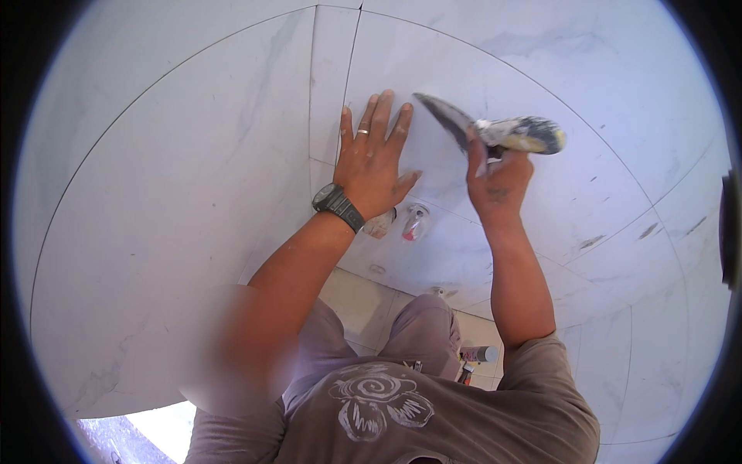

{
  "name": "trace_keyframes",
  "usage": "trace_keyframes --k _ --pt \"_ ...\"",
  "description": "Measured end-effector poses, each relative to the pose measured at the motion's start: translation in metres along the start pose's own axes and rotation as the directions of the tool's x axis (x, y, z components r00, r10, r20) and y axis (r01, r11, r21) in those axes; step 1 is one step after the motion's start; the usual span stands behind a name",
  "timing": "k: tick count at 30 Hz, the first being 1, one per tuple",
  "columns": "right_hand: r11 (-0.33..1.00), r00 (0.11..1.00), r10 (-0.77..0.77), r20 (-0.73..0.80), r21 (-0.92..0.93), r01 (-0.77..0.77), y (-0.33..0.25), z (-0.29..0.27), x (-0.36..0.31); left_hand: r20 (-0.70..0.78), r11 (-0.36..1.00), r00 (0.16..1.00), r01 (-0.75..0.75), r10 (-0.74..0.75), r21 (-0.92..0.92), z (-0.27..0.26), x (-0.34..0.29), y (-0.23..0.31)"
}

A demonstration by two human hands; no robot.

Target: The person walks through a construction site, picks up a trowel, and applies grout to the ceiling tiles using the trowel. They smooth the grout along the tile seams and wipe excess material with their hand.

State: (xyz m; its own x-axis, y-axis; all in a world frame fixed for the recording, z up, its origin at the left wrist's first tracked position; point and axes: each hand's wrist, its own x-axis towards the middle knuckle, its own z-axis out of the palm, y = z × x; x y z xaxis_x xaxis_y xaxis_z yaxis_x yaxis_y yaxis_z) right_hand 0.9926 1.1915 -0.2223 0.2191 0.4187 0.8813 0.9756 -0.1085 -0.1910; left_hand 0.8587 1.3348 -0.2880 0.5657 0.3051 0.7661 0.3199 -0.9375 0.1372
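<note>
My left hand [375, 158] lies flat with its fingers spread on the white marble-look wall tiles [224, 147], next to a vertical joint. A ring and a dark wristwatch [338, 206] are on it. In my right hand [498, 182] is a putty knife [533, 134] with a worn, smeared handle in black, white and yellow. Its wide dark blade slants up and left toward my left fingertips, apart from them. Whether the blade's edge touches the tile, I cannot tell.
Below my hands, a fitting wrapped in clear plastic [416, 220] sticks out beside a roughly cut opening [379, 224]. A small tap-like fitting [440, 291] is lower on the wall. On the floor stands a spray can [481, 354]. Dark smears [593, 241] mark the tiles at right.
</note>
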Motion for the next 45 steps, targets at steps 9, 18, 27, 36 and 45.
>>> trace_keyframes --k 9,18,27,36,45 --pt "0.988 0.974 0.155 0.164 -0.049 -0.149 -0.007 0.004 0.000 0.012 1.000 1.000 0.001 -0.001 -0.004 -0.003 0.000 -0.001" --pt "0.997 0.996 0.049 0.068 -0.058 -0.045 0.008 0.010 0.012 0.115 0.999 0.993 0.021 -0.024 0.024 0.008 0.004 -0.006" --pt "0.994 0.986 0.112 0.125 -0.007 -0.112 0.005 0.027 0.023 0.172 0.996 0.985 0.043 -0.029 -0.077 0.014 0.007 -0.017" --pt "0.996 0.995 0.051 0.083 0.069 -0.057 -0.004 0.060 0.034 0.004 0.921 0.991 0.125 -0.133 -0.368 0.008 0.020 0.001" --pt "0.985 0.987 0.124 0.101 0.106 -0.134 0.002 0.036 0.041 0.136 0.910 0.989 0.101 -0.049 -0.403 -0.006 0.037 0.038"
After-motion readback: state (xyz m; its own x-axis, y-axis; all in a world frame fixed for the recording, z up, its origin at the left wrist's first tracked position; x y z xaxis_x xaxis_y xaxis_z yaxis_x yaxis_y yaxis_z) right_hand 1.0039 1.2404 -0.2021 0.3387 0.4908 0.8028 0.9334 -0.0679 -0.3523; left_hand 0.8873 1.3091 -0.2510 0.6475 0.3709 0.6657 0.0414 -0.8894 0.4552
